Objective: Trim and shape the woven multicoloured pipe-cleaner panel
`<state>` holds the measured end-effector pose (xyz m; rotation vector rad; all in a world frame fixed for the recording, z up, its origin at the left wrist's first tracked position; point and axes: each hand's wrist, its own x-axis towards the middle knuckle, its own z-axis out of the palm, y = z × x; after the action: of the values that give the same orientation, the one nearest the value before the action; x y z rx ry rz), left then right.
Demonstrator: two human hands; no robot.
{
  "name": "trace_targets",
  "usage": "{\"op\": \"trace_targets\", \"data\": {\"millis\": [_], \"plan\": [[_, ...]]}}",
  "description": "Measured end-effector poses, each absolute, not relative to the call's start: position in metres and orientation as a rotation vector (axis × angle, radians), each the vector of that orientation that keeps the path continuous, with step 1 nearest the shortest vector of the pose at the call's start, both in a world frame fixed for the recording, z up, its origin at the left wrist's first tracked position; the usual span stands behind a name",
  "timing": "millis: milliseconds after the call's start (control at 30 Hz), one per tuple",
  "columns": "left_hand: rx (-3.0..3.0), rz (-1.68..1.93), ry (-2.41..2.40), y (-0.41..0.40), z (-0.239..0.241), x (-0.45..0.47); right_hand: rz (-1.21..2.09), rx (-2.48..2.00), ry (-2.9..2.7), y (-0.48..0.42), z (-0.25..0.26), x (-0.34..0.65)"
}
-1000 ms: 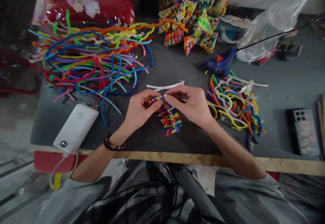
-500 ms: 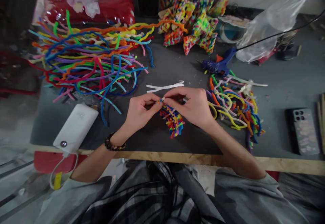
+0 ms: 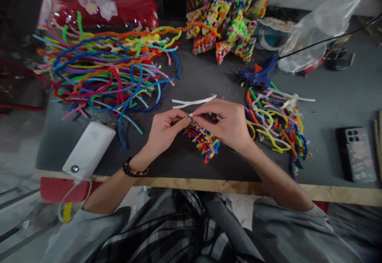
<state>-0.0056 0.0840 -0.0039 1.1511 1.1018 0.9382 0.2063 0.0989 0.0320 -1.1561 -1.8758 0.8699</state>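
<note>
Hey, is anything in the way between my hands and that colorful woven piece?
Nothing visible. The left hand and right hand both pinch the woven piece at its upper end; the white strips lie just beyond the hands, not in between.

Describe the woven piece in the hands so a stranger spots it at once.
On the dark grey table, find the left hand and right hand, close together near the wooden front edge. The woven piece, a multicoloured strip, slants from their pinch toward that edge. Unlike the bulky woven shapes heaped at the back, it alone is held.
</note>
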Motion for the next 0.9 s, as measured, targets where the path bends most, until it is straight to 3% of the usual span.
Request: {"op": "trace_targets", "data": {"millis": [367,900], "plan": [[1.08,0.925,1.142,0.084,-0.007,-0.004,0.455,-0.998,-2.094,0.1,0.021,0.206],[1.118,0.886,1.144,0.085,-0.004,-0.004,0.237,-0.886,-2.287,0.1,0.016,0.21]]}}
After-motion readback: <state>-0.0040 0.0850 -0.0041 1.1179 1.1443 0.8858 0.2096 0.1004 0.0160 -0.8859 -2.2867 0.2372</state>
